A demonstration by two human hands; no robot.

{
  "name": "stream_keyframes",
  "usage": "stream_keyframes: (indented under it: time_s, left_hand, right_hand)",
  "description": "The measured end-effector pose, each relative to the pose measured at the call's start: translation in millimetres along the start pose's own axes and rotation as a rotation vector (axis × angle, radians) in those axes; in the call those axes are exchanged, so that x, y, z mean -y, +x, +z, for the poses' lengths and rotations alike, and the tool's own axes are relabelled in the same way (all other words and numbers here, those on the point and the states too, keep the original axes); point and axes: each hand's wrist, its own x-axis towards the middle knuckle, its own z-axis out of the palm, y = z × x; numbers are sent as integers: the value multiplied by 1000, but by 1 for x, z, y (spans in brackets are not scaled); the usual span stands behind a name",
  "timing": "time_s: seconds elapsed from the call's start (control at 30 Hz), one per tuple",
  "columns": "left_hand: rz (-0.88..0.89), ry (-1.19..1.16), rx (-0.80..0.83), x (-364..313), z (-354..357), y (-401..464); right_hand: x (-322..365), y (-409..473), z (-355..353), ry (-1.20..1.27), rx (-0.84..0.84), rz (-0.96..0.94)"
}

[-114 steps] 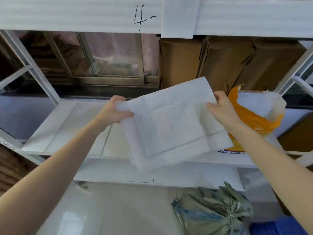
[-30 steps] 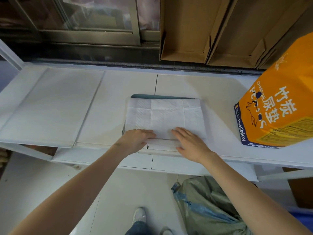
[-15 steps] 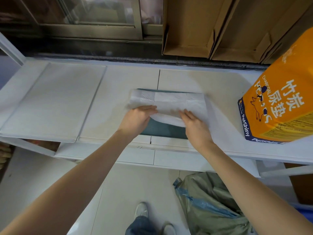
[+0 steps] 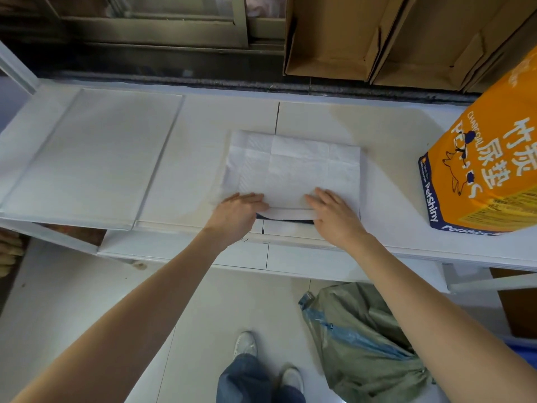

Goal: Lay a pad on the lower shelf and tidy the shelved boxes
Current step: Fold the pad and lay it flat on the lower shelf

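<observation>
A folded white pad point(image 4: 293, 170) lies flat in the middle of the white lower shelf point(image 4: 203, 158). Its dark underside shows as a thin strip at the near edge. My left hand point(image 4: 236, 213) pinches the pad's near-left edge, and my right hand point(image 4: 334, 213) pinches the near-right edge, fingers on top of the upper layer. Brown cardboard boxes point(image 4: 328, 36) stand at the back right, behind the shelf.
An orange pack of pads point(image 4: 488, 170) stands on the shelf at the right. A white sheet point(image 4: 96, 152) covers the shelf's left part. A green sack point(image 4: 357, 335) sits on the tiled floor below right, next to my shoes point(image 4: 245, 344).
Half a second ago the pad's top flap was lifted away from me, baring the dark underside. Now that flap lies back down toward the near edge under both hands.
</observation>
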Motion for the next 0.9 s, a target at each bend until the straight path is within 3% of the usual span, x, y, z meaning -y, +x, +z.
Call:
stream_keyframes:
  time_s: [0.1,0.23,0.47,0.9]
  left_hand:
    - [-75,-65,-31,-5,-6,-1]
    - [-96,-3,119,-14,-13,1]
    - [-20,144,69,-29,-55,-5]
    - [22,289,-111,-101,-209,-74]
  right_hand:
    - [0,1,-8,-2,62,34]
    - [5,-2,-14,-44,190,63]
    - [15,-16,-51,-48,-3,24]
    - [58,-113,-192,-140,-247,-121]
